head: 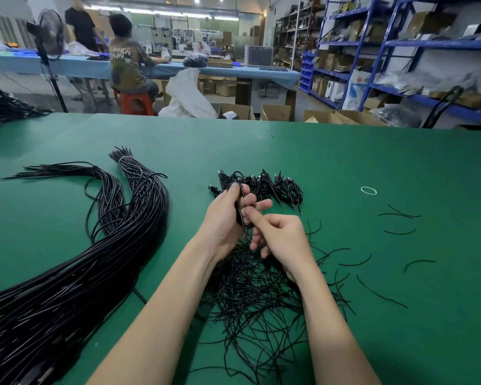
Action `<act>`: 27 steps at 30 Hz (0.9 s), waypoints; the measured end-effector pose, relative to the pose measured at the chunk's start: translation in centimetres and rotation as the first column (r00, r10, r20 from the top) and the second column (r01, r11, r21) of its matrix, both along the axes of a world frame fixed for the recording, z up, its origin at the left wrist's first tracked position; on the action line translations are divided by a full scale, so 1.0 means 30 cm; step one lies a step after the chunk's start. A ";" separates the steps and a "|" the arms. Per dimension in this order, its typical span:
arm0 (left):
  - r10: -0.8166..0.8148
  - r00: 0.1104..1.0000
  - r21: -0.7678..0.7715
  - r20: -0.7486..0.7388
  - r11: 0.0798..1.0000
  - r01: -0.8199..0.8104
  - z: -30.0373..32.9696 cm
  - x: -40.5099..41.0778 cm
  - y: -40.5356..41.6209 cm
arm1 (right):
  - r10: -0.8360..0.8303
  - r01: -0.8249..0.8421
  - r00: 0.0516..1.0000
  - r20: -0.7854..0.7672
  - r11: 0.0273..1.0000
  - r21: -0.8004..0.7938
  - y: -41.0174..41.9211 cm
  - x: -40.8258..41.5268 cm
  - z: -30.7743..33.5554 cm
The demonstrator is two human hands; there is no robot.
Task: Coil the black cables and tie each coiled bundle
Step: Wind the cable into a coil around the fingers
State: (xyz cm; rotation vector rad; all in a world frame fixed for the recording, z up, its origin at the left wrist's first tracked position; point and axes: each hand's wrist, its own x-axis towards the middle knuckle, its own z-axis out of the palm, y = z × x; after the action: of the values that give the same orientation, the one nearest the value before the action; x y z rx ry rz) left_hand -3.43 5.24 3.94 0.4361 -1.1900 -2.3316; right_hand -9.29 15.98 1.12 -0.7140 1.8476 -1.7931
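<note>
my left hand (225, 218) grips a small coiled black cable (240, 218) above the middle of the green bench (345, 154); my right hand (282, 240), fingers curled, pinches at its lower end. loose thin black tie wires (261, 298) lie beneath, long black cables (100, 259) toward the left edge, tied bundles (272, 188) just beyond. the bench's right side holds only stray wires and a white rubber band (368, 190).
</note>
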 end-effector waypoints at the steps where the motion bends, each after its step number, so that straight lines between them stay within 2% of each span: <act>1: 0.013 1.000 0.017 -0.012 1.000 -0.013 -0.001 -0.003 -0.004 | 0.095 -0.095 0.995 0.012 0.994 0.046 0.009 0.000 0.010; 3: 0.033 0.999 0.044 -0.044 0.999 -0.031 -0.004 -0.005 -0.008 | 0.260 -0.264 0.964 0.050 0.959 0.105 0.022 0.004 0.023; 4: 0.041 0.998 0.049 -0.052 0.998 -0.039 -0.002 -0.004 -0.008 | 0.287 -0.292 0.956 0.059 0.950 0.109 0.024 0.005 0.025; 8: 0.030 0.998 0.112 -0.060 0.993 -0.023 0.006 0.000 -0.004 | 0.234 -0.237 0.971 0.054 0.969 0.066 0.013 0.011 0.025; 11: 0.019 0.998 0.104 -0.062 0.995 -0.012 0.006 0.001 -0.012 | 0.231 -0.233 0.969 0.083 0.972 0.013 0.011 0.012 0.026; 20: 0.050 0.998 0.054 -0.048 0.997 -0.048 -0.001 0.008 -0.027 | 0.341 -0.346 0.937 0.080 0.936 0.066 0.039 -0.004 0.026; 22: 0.043 0.999 0.007 -0.034 0.999 -0.043 -0.003 0.014 -0.027 | 0.353 -0.360 0.931 0.092 0.930 0.073 0.049 -0.006 0.029; 24: 0.037 0.999 -0.124 0.004 0.992 -0.036 -0.008 0.025 -0.032 | 0.297 -0.304 0.949 0.101 0.951 0.063 0.057 -0.011 0.033; 27: -0.022 0.992 -0.366 0.121 0.928 0.066 -0.010 0.035 -0.031 | 0.064 -0.057 0.990 0.127 0.997 -0.061 0.051 -0.036 0.037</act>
State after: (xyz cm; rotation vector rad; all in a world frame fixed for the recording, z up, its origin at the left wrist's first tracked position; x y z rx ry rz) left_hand -2.38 4.30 3.63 0.4152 -1.6686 -2.0725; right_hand -10.37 17.50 2.22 -0.6518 1.6798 -1.8158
